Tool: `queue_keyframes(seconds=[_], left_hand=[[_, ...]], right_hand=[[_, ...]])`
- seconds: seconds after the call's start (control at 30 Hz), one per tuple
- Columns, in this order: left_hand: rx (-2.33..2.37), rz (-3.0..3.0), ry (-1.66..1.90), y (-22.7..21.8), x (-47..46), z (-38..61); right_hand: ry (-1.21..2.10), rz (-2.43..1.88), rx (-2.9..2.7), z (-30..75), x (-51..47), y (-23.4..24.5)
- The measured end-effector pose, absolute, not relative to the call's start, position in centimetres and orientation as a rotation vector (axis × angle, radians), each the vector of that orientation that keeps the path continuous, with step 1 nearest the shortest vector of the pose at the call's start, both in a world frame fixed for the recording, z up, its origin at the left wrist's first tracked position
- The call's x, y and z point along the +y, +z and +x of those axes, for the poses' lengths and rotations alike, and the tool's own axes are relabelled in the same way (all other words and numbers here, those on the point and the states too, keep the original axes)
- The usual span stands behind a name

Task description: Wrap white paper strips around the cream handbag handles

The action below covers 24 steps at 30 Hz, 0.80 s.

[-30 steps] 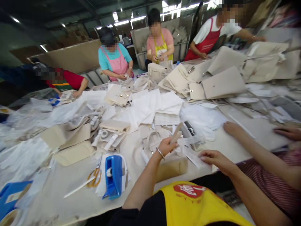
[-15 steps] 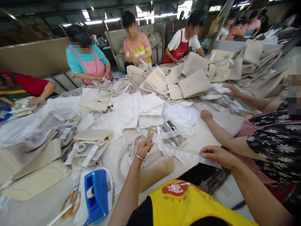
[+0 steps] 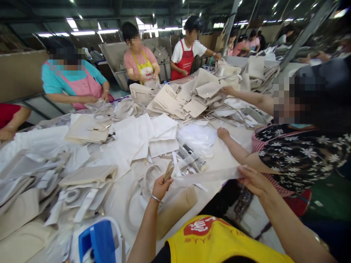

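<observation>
Translucent film, a long narrow strip (image 3: 210, 177), stretches almost level between the person's hands, its outer end pinched in the right grip (image 3: 253, 180). The left grip (image 3: 161, 188) is closed round slim tan pieces (image 3: 168, 171) that stick up past the fingers; whether it also holds the strip's inner end, I cannot tell. Just below, a beige bag (image 3: 179, 210) lies on the worktop (image 3: 117, 193), its pale handle (image 3: 129, 208) looping leftward. Beyond the strip, a small open box (image 3: 192, 159) and a heap of clear plastic (image 3: 196, 137) crowd close. Leftward stand a blue tape dispenser (image 3: 97, 241) and layered beige pieces (image 3: 87, 175); farther back, white sheets (image 3: 137, 137). A co-worker's forearm (image 3: 237, 149) rests near the right grip. The worktop's near edge slants under the strip, with the right grip past it; bare surface shows beside the handle and between plastic and forearm.
</observation>
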<state>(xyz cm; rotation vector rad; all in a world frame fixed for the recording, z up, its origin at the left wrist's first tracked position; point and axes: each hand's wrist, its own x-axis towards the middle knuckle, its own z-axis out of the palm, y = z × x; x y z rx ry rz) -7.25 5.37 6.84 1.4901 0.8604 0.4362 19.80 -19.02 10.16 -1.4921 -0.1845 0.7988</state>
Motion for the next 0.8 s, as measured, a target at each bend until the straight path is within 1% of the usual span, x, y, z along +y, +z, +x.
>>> queue_keyframes(seconds=[0.1, 0.2, 0.33, 0.4, 0.47, 0.6, 0.67, 0.8], left_hand=[[0.806, 1.510, 0.341, 7.3, 4.6, -6.7], [0.735, 1.538, 0.312, 8.1, 4.0, -6.3], [0.715, 1.557, 0.395, 10.5, 3.5, -5.7], [0.707, 1.549, 0.401, 12.4, 2.8, -5.4], [0.662, 1.537, 0.372, 14.6, 1.6, -4.9], [0.565, 1.511, 0.310, 17.6, -1.4, -3.4], [0.600, 1.552, 0.343, 17.7, -2.4, -2.6], [0.760, 1.659, 0.423, 16.5, -3.1, -2.0]], right_hand=[[0.639, -1.467, -0.109, 19.3, -18.6, 10.8], [0.363, -1.716, -0.185, 19.2, -19.0, 13.1], [-0.033, -2.084, -0.459, 18.7, -20.1, 18.0], [-0.127, -2.186, -0.627, 17.6, -20.0, 19.9], [-0.115, -2.214, -0.819, 15.7, -19.0, 20.7], [-0.036, -2.178, -1.171, 11.0, -15.5, 19.1], [-0.066, -2.212, -1.288, 9.2, -14.0, 17.7], [-0.176, -2.325, -1.463, 7.5, -12.5, 15.6]])
